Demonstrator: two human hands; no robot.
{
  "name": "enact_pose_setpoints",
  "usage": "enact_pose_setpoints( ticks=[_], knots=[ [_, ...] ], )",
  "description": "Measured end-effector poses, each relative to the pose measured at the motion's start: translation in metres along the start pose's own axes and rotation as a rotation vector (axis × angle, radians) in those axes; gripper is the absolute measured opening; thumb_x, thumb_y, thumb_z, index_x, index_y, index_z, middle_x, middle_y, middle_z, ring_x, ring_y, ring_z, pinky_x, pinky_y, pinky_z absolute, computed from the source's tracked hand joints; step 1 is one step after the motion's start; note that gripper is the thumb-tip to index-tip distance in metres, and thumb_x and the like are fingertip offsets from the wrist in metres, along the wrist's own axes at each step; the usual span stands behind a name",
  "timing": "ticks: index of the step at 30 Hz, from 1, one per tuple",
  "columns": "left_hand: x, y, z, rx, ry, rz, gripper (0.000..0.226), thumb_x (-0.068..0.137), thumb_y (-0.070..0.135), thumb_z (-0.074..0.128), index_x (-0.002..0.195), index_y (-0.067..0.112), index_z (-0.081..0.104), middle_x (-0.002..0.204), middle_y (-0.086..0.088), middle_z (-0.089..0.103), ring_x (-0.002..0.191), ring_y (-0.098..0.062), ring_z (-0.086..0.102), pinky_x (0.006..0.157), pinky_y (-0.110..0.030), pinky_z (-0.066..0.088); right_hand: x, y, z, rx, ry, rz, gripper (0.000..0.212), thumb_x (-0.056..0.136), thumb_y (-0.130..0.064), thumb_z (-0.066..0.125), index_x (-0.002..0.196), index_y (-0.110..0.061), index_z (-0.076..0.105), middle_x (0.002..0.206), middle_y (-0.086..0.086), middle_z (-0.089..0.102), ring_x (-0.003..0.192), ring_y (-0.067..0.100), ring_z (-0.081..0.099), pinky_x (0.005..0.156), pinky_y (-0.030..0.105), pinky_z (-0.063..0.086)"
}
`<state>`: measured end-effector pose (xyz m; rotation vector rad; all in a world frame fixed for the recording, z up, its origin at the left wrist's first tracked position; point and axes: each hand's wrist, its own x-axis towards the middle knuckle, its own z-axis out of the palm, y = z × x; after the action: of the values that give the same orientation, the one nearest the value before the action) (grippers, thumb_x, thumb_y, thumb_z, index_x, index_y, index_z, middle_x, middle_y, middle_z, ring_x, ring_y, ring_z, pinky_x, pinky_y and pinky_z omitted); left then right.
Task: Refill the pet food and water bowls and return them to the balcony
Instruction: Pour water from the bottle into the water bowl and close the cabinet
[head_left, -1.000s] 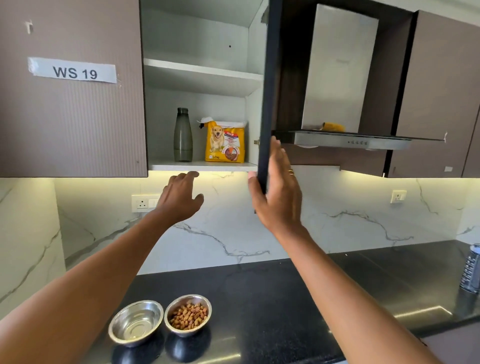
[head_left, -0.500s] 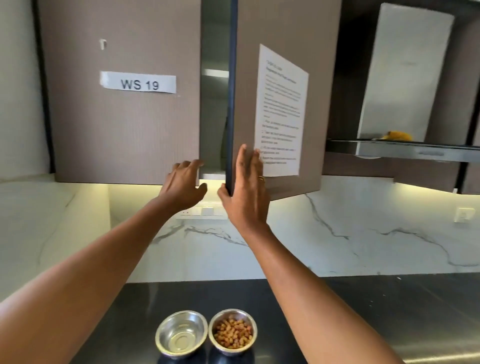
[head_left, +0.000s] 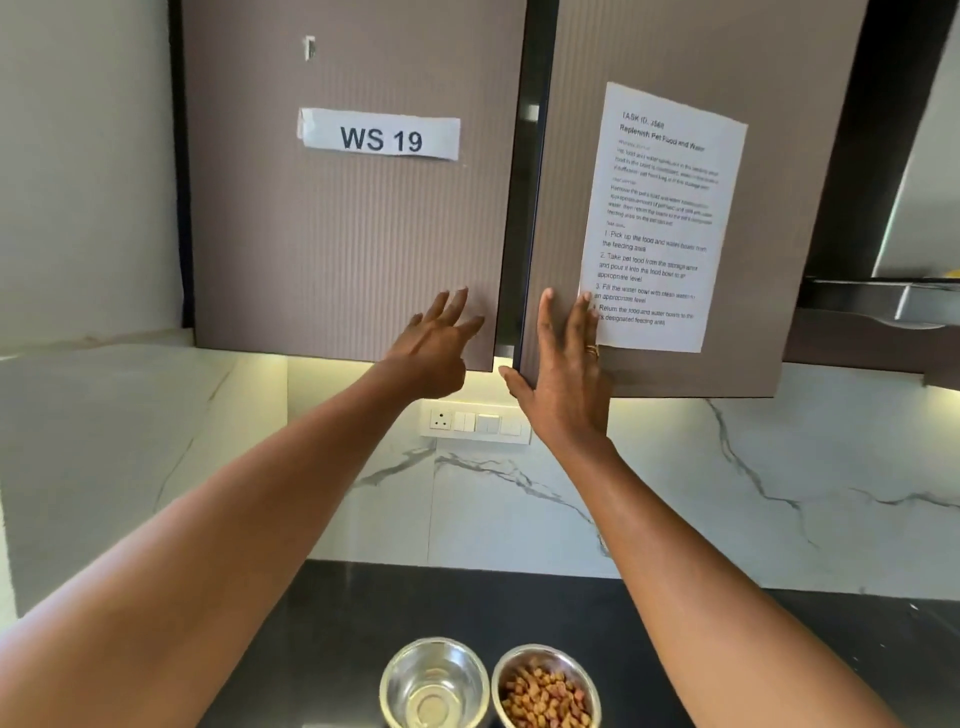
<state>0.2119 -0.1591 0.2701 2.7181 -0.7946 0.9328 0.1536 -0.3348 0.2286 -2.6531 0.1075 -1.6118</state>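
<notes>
Two steel bowls stand side by side on the black counter (head_left: 779, 649) at the bottom of the view. The left bowl (head_left: 434, 683) looks to hold clear water. The right bowl (head_left: 545, 688) holds brown kibble. Above them, my right hand (head_left: 563, 374) lies flat, fingers spread, on the lower corner of the right cupboard door (head_left: 649, 52), which is nearly closed with a narrow dark gap left. My left hand (head_left: 441, 338) rests with spread fingers on the lower edge of the left cupboard door (head_left: 353, 234). Neither hand holds anything. The food bag and bottle inside are hidden.
A "WS 19" label (head_left: 382, 136) is taped to the left door and a printed task sheet (head_left: 660, 218) to the right one. A switch plate (head_left: 475, 423) sits on the marble backsplash below. A steel range hood (head_left: 883, 301) juts out at the right.
The right cupboard door has swung from wide open to nearly closed under my right hand. My left hand rose from below the cupboard onto the left door. The view shifted left.
</notes>
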Motion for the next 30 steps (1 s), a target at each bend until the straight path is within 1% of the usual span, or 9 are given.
enact_pose_setpoints(
  ticks=[2,5,7,11,14,18,22,27,30],
  knots=[
    [0.004,-0.009,0.011,-0.025,-0.024,-0.012,0.084,0.093,0.001,0.056,0.164,0.027,0.02,0.173,-0.006,-0.014,0.159,-0.033,-0.014,0.126,-0.06,0.017,0.006,-0.001,0.013,-0.012,-0.033,-0.018,0.105,0.094,-0.065,0.062,0.17,-0.021,0.004,0.174,0.026,0.003,0.161,0.045,0.013,0.103,0.051,0.055],
    [0.006,-0.02,0.027,-0.04,-0.07,-0.002,0.093,0.087,-0.006,0.052,0.165,0.027,0.015,0.171,-0.005,-0.023,0.157,-0.035,-0.021,0.122,-0.065,0.024,0.016,-0.001,0.032,-0.035,-0.057,-0.033,0.105,0.093,-0.064,0.064,0.17,-0.022,0.006,0.174,0.027,0.001,0.161,0.045,0.01,0.103,0.054,0.054],
    [0.006,-0.025,0.038,-0.036,-0.056,0.01,0.097,0.084,-0.009,0.051,0.166,0.027,0.013,0.17,-0.003,-0.028,0.155,-0.036,-0.025,0.12,-0.068,0.027,0.021,0.0,0.043,-0.048,-0.075,-0.038,0.106,0.092,-0.062,0.067,0.17,-0.022,0.008,0.174,0.027,0.0,0.161,0.045,0.009,0.102,0.057,0.054],
    [0.008,-0.03,0.052,-0.02,-0.015,0.028,0.098,0.084,-0.011,0.052,0.166,0.025,0.011,0.169,-0.003,-0.03,0.154,-0.036,-0.028,0.118,-0.071,0.025,0.029,0.005,0.061,-0.087,-0.109,-0.052,0.111,0.086,-0.052,0.078,0.17,-0.024,0.011,0.174,0.027,0.0,0.162,0.045,0.007,0.097,0.058,0.056],
    [0.008,-0.03,0.056,-0.012,0.0,0.029,0.1,0.084,-0.01,0.054,0.166,0.025,0.01,0.169,-0.003,-0.03,0.154,-0.036,-0.029,0.119,-0.07,0.024,0.034,0.008,0.073,-0.099,-0.119,-0.063,0.113,0.082,-0.044,0.085,0.169,-0.023,0.016,0.174,0.028,0.004,0.161,0.045,0.011,0.095,0.058,0.058],
    [0.008,-0.031,0.059,-0.021,0.003,0.03,0.101,0.081,-0.011,0.052,0.166,0.024,0.009,0.169,-0.003,-0.03,0.154,-0.036,-0.029,0.119,-0.069,0.023,0.036,0.007,0.085,-0.091,-0.105,-0.044,0.11,0.083,-0.039,0.086,0.168,-0.022,0.019,0.173,0.029,0.005,0.161,0.045,0.012,0.097,0.053,0.058],
    [0.008,-0.03,0.062,-0.021,0.012,0.029,0.102,0.08,-0.011,0.051,0.166,0.025,0.009,0.169,-0.003,-0.03,0.154,-0.036,-0.029,0.118,-0.069,0.021,0.035,0.006,0.088,-0.068,-0.097,-0.031,0.108,0.085,-0.036,0.084,0.169,-0.023,0.017,0.174,0.027,0.003,0.161,0.044,0.009,0.092,0.053,0.06],
    [0.008,-0.029,0.059,-0.041,0.012,0.03,0.103,0.079,-0.01,0.054,0.166,0.026,0.01,0.17,-0.002,-0.029,0.154,-0.035,-0.029,0.119,-0.068,0.019,0.036,0.007,0.088,-0.06,-0.118,-0.05,0.106,0.088,-0.035,0.081,0.169,-0.023,0.014,0.174,0.028,-0.001,0.161,0.045,0.006,0.106,0.052,0.053],
    [0.003,-0.027,0.061,-0.093,0.046,0.017,0.103,0.079,-0.011,0.053,0.165,0.027,0.013,0.172,-0.003,-0.023,0.156,-0.034,-0.025,0.121,-0.067,0.016,0.032,0.004,0.082,-0.017,-0.137,-0.036,0.094,0.092,-0.021,0.079,0.167,-0.024,0.022,0.175,0.026,0.001,0.162,0.044,0.008,0.108,0.054,0.051]
  ],
)
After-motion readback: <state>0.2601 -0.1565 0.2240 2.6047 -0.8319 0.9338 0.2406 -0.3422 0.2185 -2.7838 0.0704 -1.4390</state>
